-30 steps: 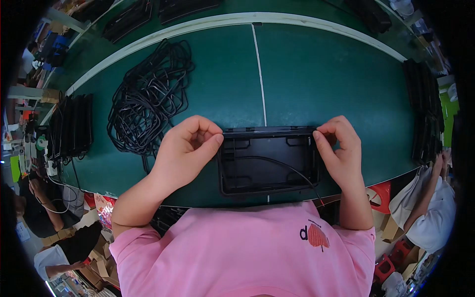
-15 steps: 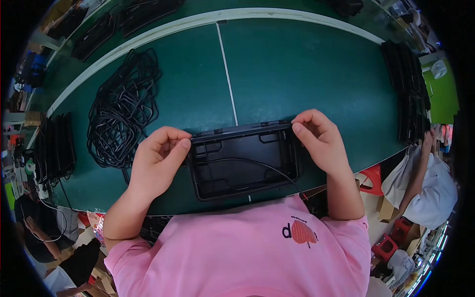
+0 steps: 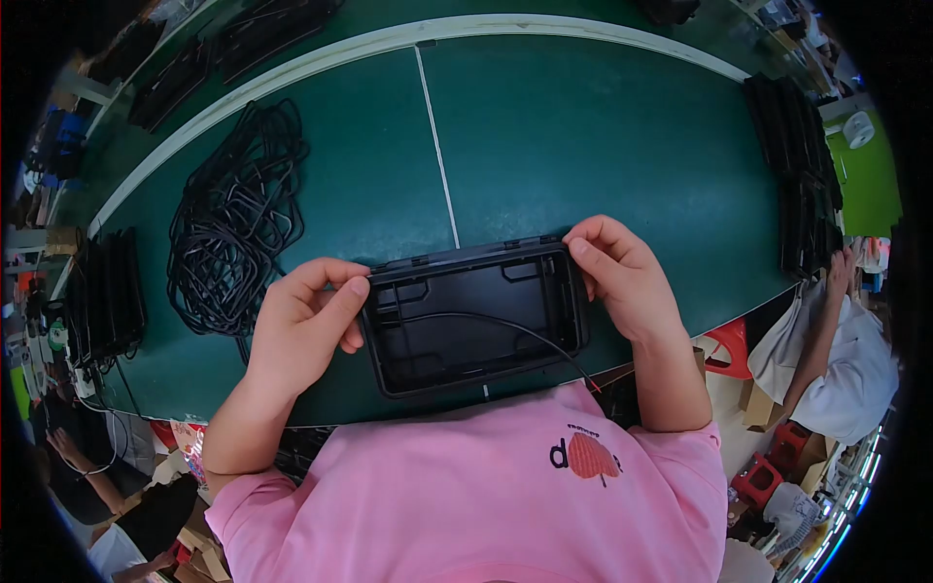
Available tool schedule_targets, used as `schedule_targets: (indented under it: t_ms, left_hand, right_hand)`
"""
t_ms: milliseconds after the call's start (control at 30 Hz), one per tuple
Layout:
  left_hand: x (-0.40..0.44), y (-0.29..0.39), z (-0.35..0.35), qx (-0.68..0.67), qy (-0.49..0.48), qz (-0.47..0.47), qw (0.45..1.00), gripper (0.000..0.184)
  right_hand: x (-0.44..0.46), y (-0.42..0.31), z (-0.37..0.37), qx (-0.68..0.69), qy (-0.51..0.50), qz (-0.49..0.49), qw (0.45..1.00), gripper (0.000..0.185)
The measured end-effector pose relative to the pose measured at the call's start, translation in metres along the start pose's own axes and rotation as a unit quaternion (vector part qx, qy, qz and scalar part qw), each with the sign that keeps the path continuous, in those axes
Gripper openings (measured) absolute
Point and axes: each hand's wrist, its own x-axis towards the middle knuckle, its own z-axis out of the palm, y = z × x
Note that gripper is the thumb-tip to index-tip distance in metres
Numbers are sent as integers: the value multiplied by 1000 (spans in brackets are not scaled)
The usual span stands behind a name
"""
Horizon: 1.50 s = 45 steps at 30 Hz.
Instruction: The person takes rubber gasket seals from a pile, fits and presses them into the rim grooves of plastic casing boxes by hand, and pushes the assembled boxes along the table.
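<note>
A black rectangular plastic housing (image 3: pixel 457 384) rests at the table's near edge, its hollow side facing up. My left hand (image 3: pixel 306 321) pinches its far left corner between thumb and fingers. At the far right corner, my right hand (image 3: pixel 627 282) grips the rim the same way. Along the far side runs a narrow raised strip (image 3: pixel 466 255) with small clips. A black cable (image 3: pixel 505 321) curves across the inside and comes out over the near right rim, with a bit of red at its end. Some fingers of both hands are hidden behind the housing.
A tangled heap of black cables (image 3: pixel 233 223) lies left on the green table (image 3: pixel 583 126). Rows of black housings stand at the left (image 3: pixel 107 291) and right (image 3: pixel 795 175) ends. Other people sit at both sides; a co-worker's arm (image 3: pixel 821 335) is at the right. Red stools (image 3: pixel 729 350) stand below.
The housing's left end has come slightly nearer and to the left, with my left hand following it. My right hand keeps its grip almost in place. The whole view has shifted slightly.
</note>
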Motion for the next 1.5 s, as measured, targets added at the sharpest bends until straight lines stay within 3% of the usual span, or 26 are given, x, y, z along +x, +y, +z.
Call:
schedule_targets:
  t_ms: [167, 700, 767, 867, 1100, 1267, 1367, 1500]
  left_hand:
    - [1, -2, 0, -7, -1, 9, 1000, 18]
    - [2, -4, 1, -30, -3, 3, 1000, 16]
    - [3, -1, 0, -51, -6, -5, 999, 16]
    - [5, 0, 1, -56, -10, -13, 998, 15]
    - [11, -6, -2, -81, -36, -17, 996, 14]
    - [17, -4, -9, -166, -65, -75, 981, 15]
    - [17, -3, -10, -183, -76, -58, 978, 17]
    - [16, -1, -7, -122, -73, -46, 989, 14]
  right_hand:
    - [-2, 3, 2, -61, 16, -36, 997, 12]
    - [-3, 7, 10, -72, 46, -85, 993, 11]
    - [-1, -1, 5, -47, 19, -5, 999, 11]
    - [1, -6, 5, -72, 14, 14, 997, 14]
    - [1, 4, 13, -147, 60, -71, 985, 14]
    - [0, -1, 15, -147, 65, -57, 985, 14]
    - [1, -1, 15, -147, 64, -46, 986, 14]
    - [1, 0, 15, -146, 65, -50, 986, 14]
